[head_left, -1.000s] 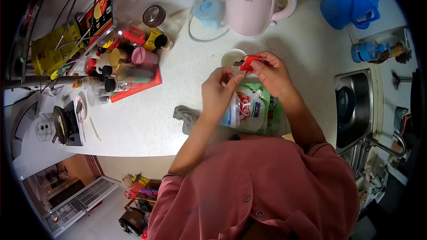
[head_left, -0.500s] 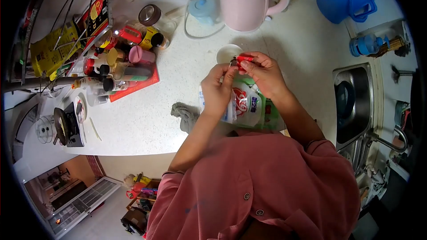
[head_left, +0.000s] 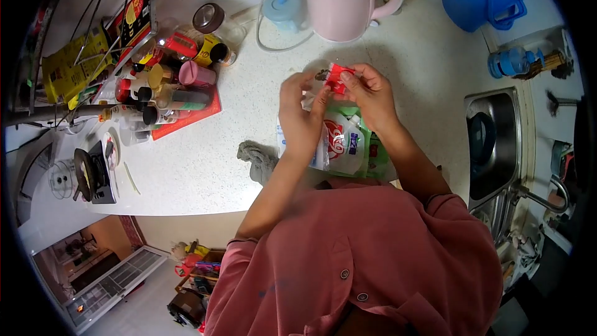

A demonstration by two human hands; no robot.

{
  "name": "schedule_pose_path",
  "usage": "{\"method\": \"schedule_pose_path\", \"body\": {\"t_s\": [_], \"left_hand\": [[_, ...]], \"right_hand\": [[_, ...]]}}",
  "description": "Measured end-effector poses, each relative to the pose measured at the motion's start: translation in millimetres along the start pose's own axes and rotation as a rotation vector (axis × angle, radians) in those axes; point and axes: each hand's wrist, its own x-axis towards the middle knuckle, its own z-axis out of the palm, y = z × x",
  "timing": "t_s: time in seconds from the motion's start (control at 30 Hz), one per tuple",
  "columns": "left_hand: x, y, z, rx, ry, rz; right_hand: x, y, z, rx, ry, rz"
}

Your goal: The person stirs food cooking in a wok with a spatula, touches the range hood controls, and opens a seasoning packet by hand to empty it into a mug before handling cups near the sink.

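My right hand (head_left: 372, 96) pinches a small red packet (head_left: 339, 77) with white markings between thumb and fingers. To its left, my left hand (head_left: 300, 102) is half curled, with a gap between thumb and index finger. The left thumb tip is at the packet's lower left edge; whether it presses on it I cannot tell. A small dark patch (head_left: 321, 75) shows between the left index finger and the packet, too small to name. Under my wrists lies a green and white printed plastic pouch (head_left: 348, 143). A grey cloth (head_left: 257, 160) is left of the pouch.
A pink kettle (head_left: 341, 9) and a pale blue lidded item (head_left: 283, 11) stand at the back. Several bottles and jars crowd a red tray (head_left: 211, 109) on the left, beside a wire rack (head_left: 93, 56). Right are a blue pitcher (head_left: 479, 0) and a steel sink (head_left: 507, 118).
The red packet is turned more upright and shows more of its face. My left fingers have spread from their pinch at its dark end. The white bowl seen behind is now mostly hidden.
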Motion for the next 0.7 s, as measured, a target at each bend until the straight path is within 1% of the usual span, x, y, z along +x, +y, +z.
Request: {"method": "schedule_pose_path", "body": {"t_s": [0.03, 0.13, 0.23, 0.53, 0.63, 0.7], "left_hand": [[3.1, 3.8, -2.0, 0.136, 0.042, 0.158], [9.6, -6.4, -0.8, 0.176, 0.006, 0.214], [11.8, -7.3, 0.8, 0.209, 0.003, 0.231], [15.0, -6.2, 3.0, 0.184, -0.032, 0.191], [22.6, 4.7, -3.8, 0.298, -0.062, 0.283], [31.4, 2.7, -6.7, 0.27, -0.174, 0.311]], "right_hand": [[0.3, 2.8, 0.1, 0.017, 0.001, -0.015], [-1.2, 5.4, 0.6, 0.03, 0.0, -0.007], [-2.7, 8.9, -1.9, -0.017, -0.014, -0.026], [-7.5, -0.2, -0.4, -0.197, -0.061, -0.104], [-4.3, -3.0, -2.3, -0.342, -0.076, -0.135], [-0.1, -11.0, -4.8, -0.326, -0.136, -0.063]]}}
